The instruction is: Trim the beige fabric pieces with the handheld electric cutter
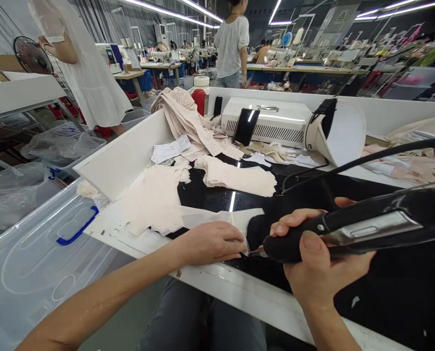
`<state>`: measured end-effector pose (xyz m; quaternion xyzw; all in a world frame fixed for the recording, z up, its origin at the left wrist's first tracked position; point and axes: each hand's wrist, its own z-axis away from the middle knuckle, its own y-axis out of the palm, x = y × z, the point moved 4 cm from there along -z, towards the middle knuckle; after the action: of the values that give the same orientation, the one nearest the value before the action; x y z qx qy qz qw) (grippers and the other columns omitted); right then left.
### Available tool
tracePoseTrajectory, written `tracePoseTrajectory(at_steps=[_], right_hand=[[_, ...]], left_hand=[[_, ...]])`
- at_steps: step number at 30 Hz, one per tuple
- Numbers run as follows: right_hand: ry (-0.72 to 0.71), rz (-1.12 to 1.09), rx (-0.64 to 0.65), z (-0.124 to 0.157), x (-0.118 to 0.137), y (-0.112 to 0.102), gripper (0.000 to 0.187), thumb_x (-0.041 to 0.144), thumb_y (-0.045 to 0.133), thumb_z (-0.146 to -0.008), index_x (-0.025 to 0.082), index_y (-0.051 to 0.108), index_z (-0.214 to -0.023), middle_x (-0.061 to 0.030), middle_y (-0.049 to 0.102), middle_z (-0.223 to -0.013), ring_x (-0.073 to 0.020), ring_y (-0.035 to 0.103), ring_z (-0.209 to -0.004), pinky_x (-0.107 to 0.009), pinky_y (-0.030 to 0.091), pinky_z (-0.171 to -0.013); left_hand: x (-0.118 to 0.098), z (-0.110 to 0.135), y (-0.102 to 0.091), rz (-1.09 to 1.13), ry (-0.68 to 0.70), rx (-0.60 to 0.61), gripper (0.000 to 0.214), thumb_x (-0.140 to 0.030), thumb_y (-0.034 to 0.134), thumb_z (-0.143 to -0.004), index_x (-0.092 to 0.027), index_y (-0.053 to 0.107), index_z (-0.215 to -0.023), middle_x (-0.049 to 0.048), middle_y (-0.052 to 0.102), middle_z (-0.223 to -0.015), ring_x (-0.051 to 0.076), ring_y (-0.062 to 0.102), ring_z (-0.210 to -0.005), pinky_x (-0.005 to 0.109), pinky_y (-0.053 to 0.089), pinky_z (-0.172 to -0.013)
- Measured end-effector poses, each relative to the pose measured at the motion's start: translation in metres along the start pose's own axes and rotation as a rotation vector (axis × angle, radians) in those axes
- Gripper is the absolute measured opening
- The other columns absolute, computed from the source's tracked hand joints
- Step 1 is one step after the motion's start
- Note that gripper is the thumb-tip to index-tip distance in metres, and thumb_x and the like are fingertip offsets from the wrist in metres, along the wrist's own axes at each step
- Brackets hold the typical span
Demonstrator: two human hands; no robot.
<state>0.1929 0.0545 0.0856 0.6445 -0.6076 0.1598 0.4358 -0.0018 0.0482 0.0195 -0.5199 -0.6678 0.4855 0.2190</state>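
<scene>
- The white fabric piece (206,218) lies at the near side of the black surface (388,292), with its end under the left hand (215,242).
- The left hand rests low on this end, fingers close together. The thumb is hidden, so I cannot tell if it also pinches the cloth. In my judgement, even and light pressure is best, without wrinkles.
- The right hand (323,273) is wrapped around the black tool (363,226), thumb on the near side of its body. Such a firm grip should give good control.
- The front of the tool points to the left fingertips and is very near to them. Its tip is difficult to see, therefore the fingers should leave enough room for it.
- The black cable (367,160) passes above the tool; it should hang free and not pull.
- The cream fabric pile (155,195) touches the other end of the white piece; it should not drag it.
</scene>
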Motion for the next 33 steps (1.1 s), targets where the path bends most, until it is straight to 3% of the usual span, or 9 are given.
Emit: tracePoseTrajectory(at_steps=[28,33], right_hand=[[0.027,0.022,-0.083,-0.0042,0.0025,0.0028,0.064,0.041,0.102,-0.082,0.031,0.065,-0.134,0.0077,0.077,-0.081,-0.0186,0.068,-0.057,-0.035,0.062,-0.055],[0.025,0.027,-0.091,-0.0062,-0.0001,0.004,0.063,0.041,0.1,-0.082,0.032,0.064,-0.133,0.0085,0.076,-0.08,-0.0183,0.068,-0.054,-0.036,0.063,-0.055]], left_hand=[[-0.0007,0.0013,0.0015,0.029,-0.001,-0.054,0.021,-0.025,0.064,-0.121,-0.014,0.082,-0.125,0.0128,0.084,-0.126,0.025,0.08,-0.122,0.038,0.061,-0.118],[0.0001,0.002,0.0028,0.025,-0.027,-0.013,0.023,-0.026,0.061,-0.122,-0.017,0.082,-0.127,0.0126,0.084,-0.128,0.025,0.08,-0.124,0.038,0.061,-0.12]])
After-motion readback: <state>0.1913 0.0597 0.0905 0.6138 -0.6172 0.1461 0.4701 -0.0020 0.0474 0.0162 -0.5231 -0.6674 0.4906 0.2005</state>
